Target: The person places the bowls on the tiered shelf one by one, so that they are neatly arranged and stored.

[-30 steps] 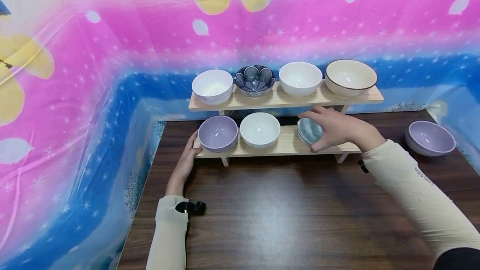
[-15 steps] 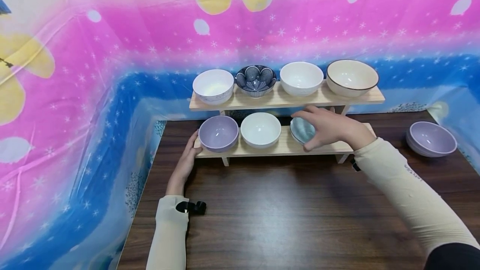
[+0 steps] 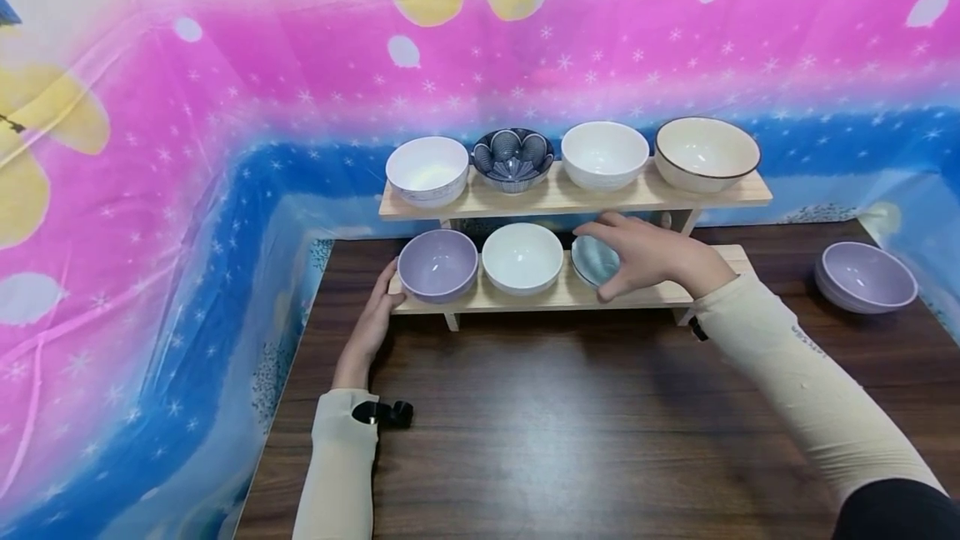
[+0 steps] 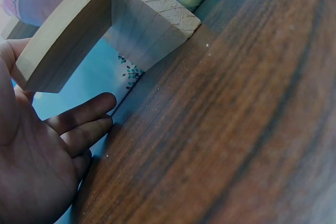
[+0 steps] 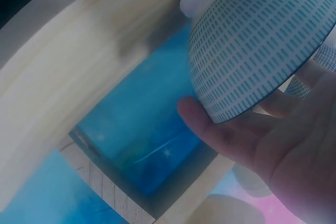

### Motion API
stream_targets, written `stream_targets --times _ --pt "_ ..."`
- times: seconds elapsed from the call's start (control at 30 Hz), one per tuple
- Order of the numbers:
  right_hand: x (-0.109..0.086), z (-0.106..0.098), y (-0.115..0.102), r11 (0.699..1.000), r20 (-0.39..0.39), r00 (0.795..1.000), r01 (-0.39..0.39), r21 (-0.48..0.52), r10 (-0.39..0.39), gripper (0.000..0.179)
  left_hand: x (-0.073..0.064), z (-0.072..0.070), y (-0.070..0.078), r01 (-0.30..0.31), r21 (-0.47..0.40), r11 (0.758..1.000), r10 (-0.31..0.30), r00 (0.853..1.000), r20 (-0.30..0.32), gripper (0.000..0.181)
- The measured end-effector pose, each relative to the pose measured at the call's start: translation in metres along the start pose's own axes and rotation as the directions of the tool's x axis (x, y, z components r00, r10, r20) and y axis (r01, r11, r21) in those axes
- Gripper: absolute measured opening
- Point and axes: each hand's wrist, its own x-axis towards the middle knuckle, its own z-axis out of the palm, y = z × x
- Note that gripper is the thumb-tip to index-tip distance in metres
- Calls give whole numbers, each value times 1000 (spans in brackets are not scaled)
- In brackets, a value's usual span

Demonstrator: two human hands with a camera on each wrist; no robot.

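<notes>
At the left end of the two-tier wooden shelf, my left hand holds the lower board beside a lavender bowl. The left wrist view shows this hand with its thumb over the board's end and other fingers spread below. My right hand grips a small teal bowl over the lower board, thumb at its near side and fingers at the far side. Teal dashes cover the bowl's outside in the right wrist view. Just left of it sits a white bowl.
On the upper board stand a white bowl, a dark patterned bowl, another white bowl and a cream bowl with a brown rim. Lavender bowls are at the right on the dark wooden table. A printed cloth hangs behind.
My right hand has slid the teal bowl leftward along the lower board, closer to the white bowl. The left hand keeps its place at the shelf's end.
</notes>
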Motion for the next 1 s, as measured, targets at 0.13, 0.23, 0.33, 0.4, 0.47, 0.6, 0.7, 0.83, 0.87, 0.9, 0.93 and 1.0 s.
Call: stream_targets --times 0.13,0.23,0.33,0.4,0.47,0.6,0.7,0.83,0.87,0.9,0.93,1.0 --pt "3 2 0 1000 -11 1000 -12 -1 12 92 1 0 0 -7 -2 1000 7 1000 2 74" --pt "5 4 1 1000 -21 1000 -3 -4 3 92 1 -1 0 -6 -8 1000 6 1000 1 75" --pt "5 5 1 1000 -25 1000 -1 -3 1 93 1 -2 0 -3 -17 1000 4 1000 4 74" --pt "5 6 0 1000 -22 1000 -12 1 12 95 1 -2 1 0 -20 1000 0 1000 4 74" --pt "3 7 0 1000 -16 1000 -21 7 21 97 0 -2 2 5 -19 1000 -5 1000 -1 74" --pt "-4 8 0 999 -14 1000 -22 24 23 103 -1 -3 1 14 -8 1000 -14 1000 -7 74" --pt "-12 9 0 1000 -33 999 -9 19 10 109 -1 -3 -1 7 -5 1000 -7 1000 -6 74" --pt "-24 7 2 1000 -62 998 -5 0 5 113 1 -2 -3 -6 -12 1000 6 1000 -5 74" --pt "-28 6 2 1000 -65 998 -11 1 11 113 1 -2 -3 -10 -16 1000 10 1000 -5 74" --pt "-32 6 3 1000 -68 998 -17 1 17 113 1 -1 -3 -11 -19 1000 11 1000 -5 73" --pt "-35 5 3 1000 -67 998 -22 5 22 114 1 -1 -3 -13 -24 1000 13 1000 -4 73" --pt "-43 3 5 999 -66 997 -33 15 34 114 1 -1 -3 -17 -26 1000 17 1000 -4 73"
